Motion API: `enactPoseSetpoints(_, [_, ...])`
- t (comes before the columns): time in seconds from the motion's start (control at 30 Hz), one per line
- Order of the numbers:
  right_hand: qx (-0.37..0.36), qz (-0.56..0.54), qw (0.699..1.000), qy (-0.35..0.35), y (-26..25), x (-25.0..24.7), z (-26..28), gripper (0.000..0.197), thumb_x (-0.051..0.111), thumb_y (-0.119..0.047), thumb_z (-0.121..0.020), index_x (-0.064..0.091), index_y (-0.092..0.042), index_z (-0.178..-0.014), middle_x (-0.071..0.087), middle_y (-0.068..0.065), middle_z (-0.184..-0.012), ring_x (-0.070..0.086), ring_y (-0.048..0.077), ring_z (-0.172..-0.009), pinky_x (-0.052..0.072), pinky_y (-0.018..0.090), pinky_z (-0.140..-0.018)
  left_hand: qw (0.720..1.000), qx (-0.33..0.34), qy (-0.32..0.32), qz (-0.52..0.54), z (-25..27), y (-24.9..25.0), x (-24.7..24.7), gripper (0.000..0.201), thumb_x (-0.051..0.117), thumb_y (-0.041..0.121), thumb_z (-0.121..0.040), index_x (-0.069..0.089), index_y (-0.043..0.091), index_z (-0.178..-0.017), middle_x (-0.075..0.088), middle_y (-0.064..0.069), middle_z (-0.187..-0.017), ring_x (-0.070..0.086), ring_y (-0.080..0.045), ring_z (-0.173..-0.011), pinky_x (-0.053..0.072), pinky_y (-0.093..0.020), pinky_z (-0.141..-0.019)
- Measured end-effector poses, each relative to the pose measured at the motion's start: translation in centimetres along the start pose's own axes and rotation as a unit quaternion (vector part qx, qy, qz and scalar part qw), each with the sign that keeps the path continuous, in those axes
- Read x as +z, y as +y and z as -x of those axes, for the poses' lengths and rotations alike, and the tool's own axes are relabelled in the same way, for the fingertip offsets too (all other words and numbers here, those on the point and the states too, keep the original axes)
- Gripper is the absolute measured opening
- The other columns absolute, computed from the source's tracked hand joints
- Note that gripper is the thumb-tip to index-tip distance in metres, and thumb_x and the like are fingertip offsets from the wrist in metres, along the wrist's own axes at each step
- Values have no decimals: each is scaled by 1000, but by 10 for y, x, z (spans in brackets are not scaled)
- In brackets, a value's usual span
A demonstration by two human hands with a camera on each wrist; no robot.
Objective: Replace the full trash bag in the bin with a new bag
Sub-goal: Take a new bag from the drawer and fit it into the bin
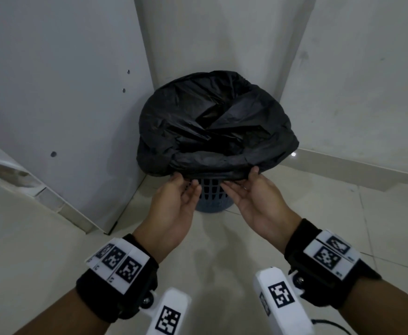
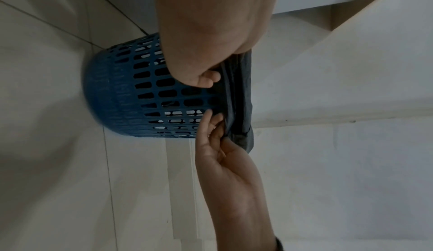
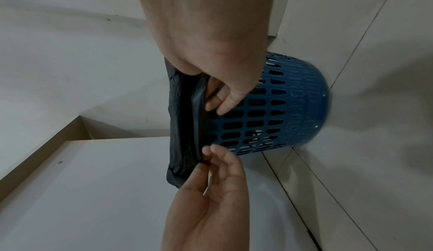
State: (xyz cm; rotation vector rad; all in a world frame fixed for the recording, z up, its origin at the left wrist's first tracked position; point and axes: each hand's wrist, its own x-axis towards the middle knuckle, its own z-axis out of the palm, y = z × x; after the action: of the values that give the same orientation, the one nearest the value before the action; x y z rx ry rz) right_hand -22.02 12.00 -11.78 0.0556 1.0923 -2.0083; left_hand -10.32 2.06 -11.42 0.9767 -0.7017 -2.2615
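A blue slotted plastic bin (image 1: 210, 197) stands on the floor in a corner. A black trash bag (image 1: 212, 122) lines it, its mouth open and its edge folded down over the rim. Both hands are at the near rim, side by side. My left hand (image 1: 189, 181) pinches the bag's folded hem, thumb on top and fingers curled beneath; the left wrist view shows those fingers (image 2: 206, 79) tucked under the hem (image 2: 241, 97). My right hand (image 1: 240, 178) pinches the same hem a little to the right; in the right wrist view its fingers (image 3: 225, 99) curl beneath the black edge (image 3: 185, 118) against the bin (image 3: 281, 110).
A tall white cabinet panel (image 1: 65, 105) stands close to the bin's left. Light walls meet behind it, with a skirting (image 1: 343, 165) on the right. The floor (image 1: 222, 250) is pale tile. A low white ledge (image 1: 7, 170) juts out at far left.
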Motion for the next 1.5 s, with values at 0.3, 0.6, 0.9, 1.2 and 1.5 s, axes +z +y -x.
enactPoseSetpoints(0.3, [-51, -15, 993, 102, 4, -3, -1, 25, 61, -8, -97, 38, -16, -101, 64, 15, -80, 69, 25, -72, 64, 34, -69, 999, 9, 50, -9, -12, 1, -13, 18, 62, 9, -95, 60, 12, -112, 64, 1, -80, 62, -6, -70, 56, -17, -68])
enactPoseSetpoints(0.6, [-50, 7, 994, 99, 1, -5, -4, 16, 55, -4, -100, 43, -14, -105, 63, 10, -81, 64, 20, -71, 60, 29, -60, 994, 74, 76, 33, -9, 24, -11, 30, 51, 34, -103, 64, 16, -124, 71, 1, -109, 66, -11, -94, 57, -21, -77])
enactPoseSetpoints(0.9, [-52, 43, 993, 100, 3, -5, -9, 20, 40, 6, -100, 45, -13, -95, 58, 14, -93, 59, 21, -73, 56, 32, -64, 993, 66, 95, 6, -27, 35, -22, 31, 42, 17, -108, 57, 10, -134, 67, -2, -103, 64, -14, -88, 56, -26, -74])
enactPoseSetpoints(1.2, [-89, -26, 991, 93, -6, -15, -14, 33, 59, -6, -97, 49, -2, -128, 68, 15, -100, 67, 21, -82, 61, 31, -77, 991, 62, 98, -60, -14, 36, -21, 21, 48, 35, -101, 66, 26, -94, 66, 6, -93, 57, -12, -80, 47, -25, -77])
enactPoseSetpoints(1.5, [-62, 13, 997, 41, -10, -11, -14, 25, 51, -10, -103, 67, -2, -121, 75, 0, -98, 68, 13, -87, 60, 24, -79, 992, 63, 26, -103, -8, 36, -2, 18, 58, 26, -101, 71, 14, -107, 77, 5, -82, 72, -7, -74, 57, -21, -67])
